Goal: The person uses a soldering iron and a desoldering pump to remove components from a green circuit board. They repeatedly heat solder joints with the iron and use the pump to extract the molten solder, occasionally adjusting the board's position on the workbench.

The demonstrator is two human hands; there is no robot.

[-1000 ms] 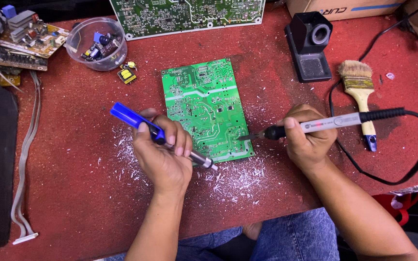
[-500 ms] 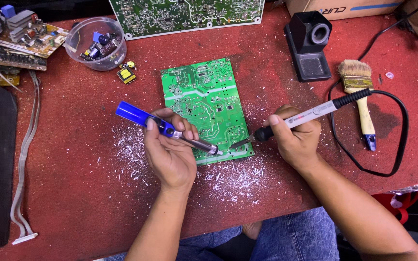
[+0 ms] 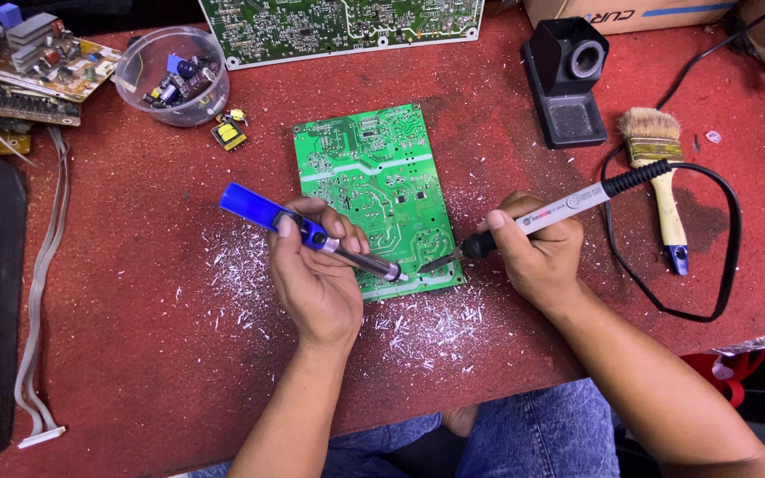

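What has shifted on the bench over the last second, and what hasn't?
The left hand brought the blue desoldering pump from the board's lower edge up onto the green circuit board, its tip now near the lower right corner. The right hand swung the soldering iron left until its tip met that same spot. Both grips are unchanged. The board, brush and iron stand stayed put.

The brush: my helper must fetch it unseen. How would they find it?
On the red table, look right of the green circuit board, past the black stand. The brush lies inside the black cable loop: the only thing with pale bristles, yellow handle, blue tip.
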